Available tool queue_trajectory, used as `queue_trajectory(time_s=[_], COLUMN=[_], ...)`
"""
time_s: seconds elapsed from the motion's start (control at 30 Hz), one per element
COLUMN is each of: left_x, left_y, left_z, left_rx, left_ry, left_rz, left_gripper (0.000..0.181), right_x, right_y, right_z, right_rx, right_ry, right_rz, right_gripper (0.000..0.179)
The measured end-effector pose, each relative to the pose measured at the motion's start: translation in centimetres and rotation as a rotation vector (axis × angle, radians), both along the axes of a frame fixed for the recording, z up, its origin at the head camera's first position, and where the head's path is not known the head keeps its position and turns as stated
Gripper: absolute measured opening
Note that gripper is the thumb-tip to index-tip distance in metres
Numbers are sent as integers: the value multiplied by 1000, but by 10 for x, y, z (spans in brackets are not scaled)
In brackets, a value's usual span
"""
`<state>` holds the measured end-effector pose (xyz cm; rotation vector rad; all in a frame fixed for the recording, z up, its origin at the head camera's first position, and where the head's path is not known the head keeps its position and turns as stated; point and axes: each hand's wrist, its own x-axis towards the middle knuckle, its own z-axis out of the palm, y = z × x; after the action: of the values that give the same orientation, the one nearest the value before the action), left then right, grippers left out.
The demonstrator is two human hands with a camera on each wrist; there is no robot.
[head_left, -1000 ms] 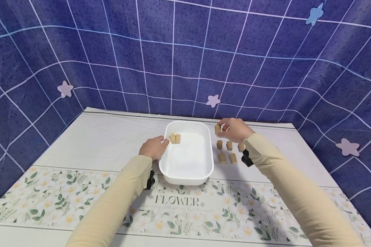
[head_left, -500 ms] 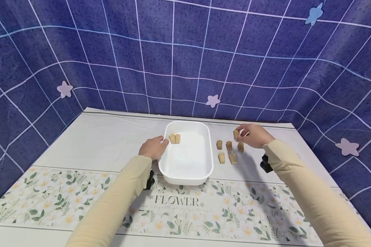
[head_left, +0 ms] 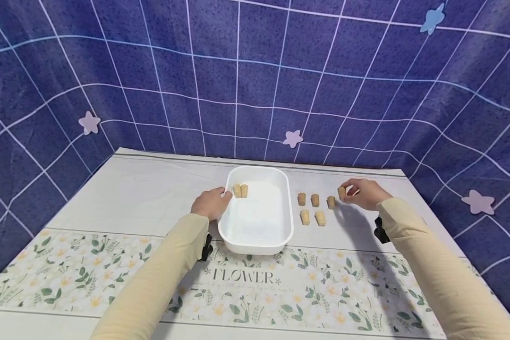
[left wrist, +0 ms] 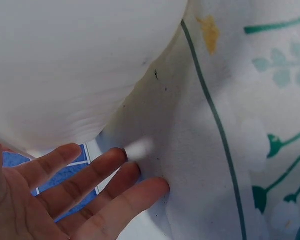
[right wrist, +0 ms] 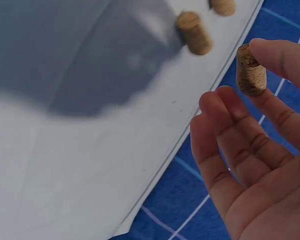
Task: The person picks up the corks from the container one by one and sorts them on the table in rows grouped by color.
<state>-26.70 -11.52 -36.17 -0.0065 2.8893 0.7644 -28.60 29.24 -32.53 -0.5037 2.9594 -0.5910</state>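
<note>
My right hand (head_left: pixel 367 194) pinches a tan cork stopper (right wrist: pixel 251 70) between thumb and index finger, the other fingers loosely bent. In the head view this cork is held just right of a row of three corks, the nearest being the end cork (head_left: pixel 331 202). Two more corks, one of them the front cork (head_left: pixel 320 218), stand in a row nearer the body. At the left side of a white tub (head_left: pixel 255 231), my left hand (head_left: pixel 211 204) holds the rim, thumb over the edge and fingers along the outside wall. Two corks (head_left: pixel 240 191) stand side by side inside the tub.
A white tablecloth (head_left: pixel 144 198) with a flower-printed band (head_left: pixel 110 271) covers the table. Behind its far edge hangs a blue gridded curtain (head_left: pixel 212 113) with star shapes. The right arm's shadow falls across the cloth.
My right hand has carried its cork rightward and nearer the body, from behind the corks to beside the row of three. The left hand and the tub have stayed in place.
</note>
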Motion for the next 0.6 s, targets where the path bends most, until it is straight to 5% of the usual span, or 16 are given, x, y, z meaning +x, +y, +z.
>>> queue_trajectory(time_s=[0.6], left_x=[0], left_y=[-1], left_z=[-1], left_rx=[10], left_ry=[-10], left_rz=[1], left_gripper=[57], right_x=[-12], right_y=[28], right_z=[-29], right_rx=[47], right_ry=[-85], right_rz=[-64], right_gripper=[45])
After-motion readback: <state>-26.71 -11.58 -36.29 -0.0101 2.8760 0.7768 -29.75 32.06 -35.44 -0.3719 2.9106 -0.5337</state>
